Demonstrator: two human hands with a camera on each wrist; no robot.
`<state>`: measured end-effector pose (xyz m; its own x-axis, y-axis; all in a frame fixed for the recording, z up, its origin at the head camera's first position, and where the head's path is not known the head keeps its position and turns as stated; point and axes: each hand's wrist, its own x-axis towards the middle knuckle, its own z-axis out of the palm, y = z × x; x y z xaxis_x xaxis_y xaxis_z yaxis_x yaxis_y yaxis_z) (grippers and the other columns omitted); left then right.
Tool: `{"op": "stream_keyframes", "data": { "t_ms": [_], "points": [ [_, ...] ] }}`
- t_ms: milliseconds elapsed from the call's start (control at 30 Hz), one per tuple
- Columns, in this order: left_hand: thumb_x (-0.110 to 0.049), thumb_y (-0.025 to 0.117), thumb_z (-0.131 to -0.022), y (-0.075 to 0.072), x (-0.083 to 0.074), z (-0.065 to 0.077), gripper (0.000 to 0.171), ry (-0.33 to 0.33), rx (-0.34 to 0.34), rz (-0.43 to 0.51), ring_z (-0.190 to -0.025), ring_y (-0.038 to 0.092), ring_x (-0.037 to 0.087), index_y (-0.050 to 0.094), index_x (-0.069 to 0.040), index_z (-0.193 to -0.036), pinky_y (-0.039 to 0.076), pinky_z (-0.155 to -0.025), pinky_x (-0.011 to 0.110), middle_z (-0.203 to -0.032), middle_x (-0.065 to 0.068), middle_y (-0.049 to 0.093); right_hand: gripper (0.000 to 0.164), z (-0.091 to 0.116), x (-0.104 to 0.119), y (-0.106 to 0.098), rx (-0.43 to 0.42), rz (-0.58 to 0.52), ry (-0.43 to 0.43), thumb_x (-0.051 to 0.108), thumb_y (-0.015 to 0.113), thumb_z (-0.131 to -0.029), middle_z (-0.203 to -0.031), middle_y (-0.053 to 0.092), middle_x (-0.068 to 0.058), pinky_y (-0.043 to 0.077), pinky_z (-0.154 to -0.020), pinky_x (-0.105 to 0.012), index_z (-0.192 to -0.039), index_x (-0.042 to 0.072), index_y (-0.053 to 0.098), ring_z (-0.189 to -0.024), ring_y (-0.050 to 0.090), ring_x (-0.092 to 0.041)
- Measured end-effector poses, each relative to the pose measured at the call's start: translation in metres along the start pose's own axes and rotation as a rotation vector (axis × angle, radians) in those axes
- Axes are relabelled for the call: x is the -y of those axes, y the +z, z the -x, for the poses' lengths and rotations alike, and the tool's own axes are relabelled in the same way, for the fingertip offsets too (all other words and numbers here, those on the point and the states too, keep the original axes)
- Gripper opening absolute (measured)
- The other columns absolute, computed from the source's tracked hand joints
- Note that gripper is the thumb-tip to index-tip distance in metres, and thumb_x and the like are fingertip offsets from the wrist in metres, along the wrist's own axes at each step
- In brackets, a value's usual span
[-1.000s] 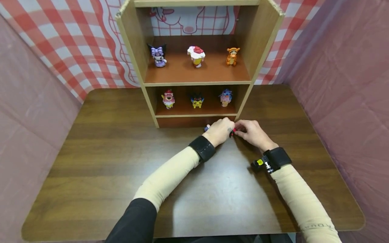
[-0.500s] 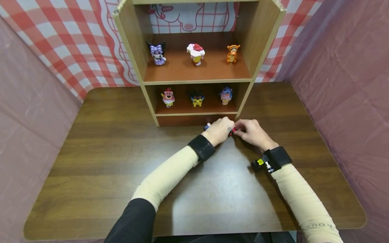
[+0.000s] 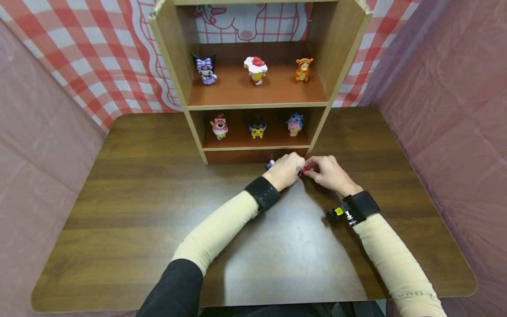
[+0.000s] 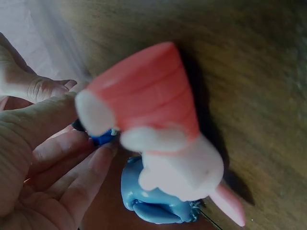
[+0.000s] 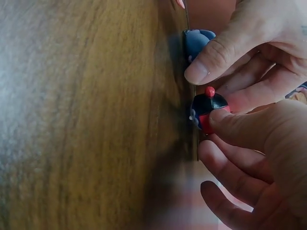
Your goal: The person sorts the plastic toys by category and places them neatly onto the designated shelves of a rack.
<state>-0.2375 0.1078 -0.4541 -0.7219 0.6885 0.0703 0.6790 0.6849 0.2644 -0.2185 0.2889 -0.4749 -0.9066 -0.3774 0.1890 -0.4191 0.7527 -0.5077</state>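
In the head view my left hand (image 3: pixel 284 171) and right hand (image 3: pixel 326 172) meet low at the cabinet's right foot. A small red-and-black figurine (image 5: pixel 211 106), with a red ball on top, is pinched between my right thumb and forefinger. Beside it, the left thumb stands apart from the figurine while the left fingers lie close behind it; whether they touch is unclear. In the left wrist view a pink-and-white figurine (image 4: pixel 182 167) in a red top fills the foreground. A blue figurine (image 4: pixel 156 199) sits right behind it, partly hidden by it.
A wooden cabinet (image 3: pixel 257 107) stands on the brown table (image 3: pixel 138 198). Its upper shelf bears a purple figurine (image 3: pixel 207 71), a white-and-red one (image 3: pixel 256 70) and a tiger (image 3: pixel 303 70). Below are a pink bear (image 3: pixel 219 127), a yellow figurine (image 3: pixel 257 130) and a blue-and-pink one (image 3: pixel 295 125).
Both hands stay at nearly the same spot, and the red-and-black figurine between them shifts only slightly. The head view has tilted a little.
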Motion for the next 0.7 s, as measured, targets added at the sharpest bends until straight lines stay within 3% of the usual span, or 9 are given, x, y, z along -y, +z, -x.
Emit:
{"op": "stream_keyframes", "data": {
  "t_ms": [267,500,700],
  "points": [
    [-0.010,0.080,-0.085,-0.003,0.003,0.001,0.010,-0.020,0.012,0.069,-0.085,0.071,0.019,0.072,-0.009,-0.091,0.056,-0.067,0.031,-0.094,0.007,0.073,0.010,-0.001,0.004,-0.003,0.015,-0.009,-0.021,0.005,0.076,-0.089,-0.090,0.076,-0.011,0.059,-0.069,-0.041,-0.097,0.000,0.075,-0.077,0.071,-0.021],
    [-0.012,0.074,-0.089,-0.007,0.010,0.000,0.008,-0.023,0.024,0.136,-0.075,0.062,0.015,0.068,-0.007,-0.086,0.052,-0.065,0.029,-0.086,0.006,0.068,0.007,-0.004,0.007,-0.008,0.005,-0.002,-0.066,0.003,0.076,-0.089,-0.087,0.077,-0.012,0.058,-0.068,-0.036,-0.095,-0.001,0.076,-0.077,0.072,-0.022],
    [-0.009,0.069,-0.090,-0.013,0.019,-0.003,0.008,-0.074,0.058,0.188,-0.075,0.053,0.013,0.067,-0.008,-0.082,0.045,-0.066,0.024,-0.080,0.002,0.061,0.013,-0.010,0.006,-0.005,-0.028,-0.036,-0.076,0.006,0.074,-0.092,-0.088,0.077,-0.009,0.056,-0.069,-0.031,-0.104,0.000,0.074,-0.078,0.072,-0.021]
  ]
}}
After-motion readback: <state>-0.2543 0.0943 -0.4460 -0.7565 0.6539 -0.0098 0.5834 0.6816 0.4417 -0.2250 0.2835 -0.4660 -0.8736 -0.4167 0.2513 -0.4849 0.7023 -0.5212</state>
